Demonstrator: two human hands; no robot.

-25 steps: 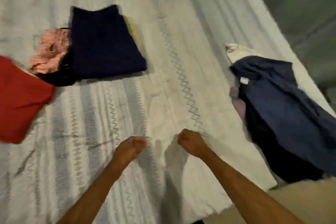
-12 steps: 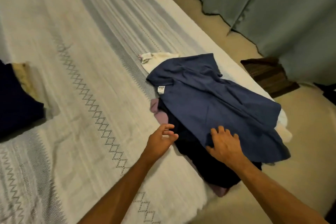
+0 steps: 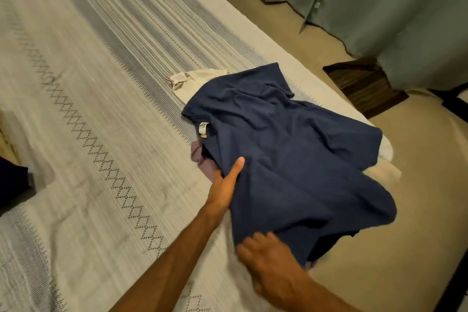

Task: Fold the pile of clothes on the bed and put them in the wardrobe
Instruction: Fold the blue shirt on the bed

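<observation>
A navy blue shirt (image 3: 291, 159) with a white neck label lies on top of the unfolded pile at the bed's right edge. A cream garment (image 3: 195, 83) sticks out beyond it, a mauve one (image 3: 202, 162) shows at its left side, and a dark piece hangs under its near end. My left hand (image 3: 225, 185) grips the shirt's left edge, thumb on top and fingers hidden under the cloth. My right hand (image 3: 268, 258) holds the shirt's near hem, its fingertips tucked under the fabric.
The bed (image 3: 88, 134) has a cream spread with grey stripes and a zigzag band. A dark folded garment (image 3: 12, 180) shows at the far left edge. Beige floor (image 3: 417, 235), green curtains (image 3: 392, 7) and a brown woven mat (image 3: 364, 86) lie to the right.
My view swung right from the folded clothes to the unfolded pile. Both hands moved from the bare spread onto the navy shirt and closed on its edges.
</observation>
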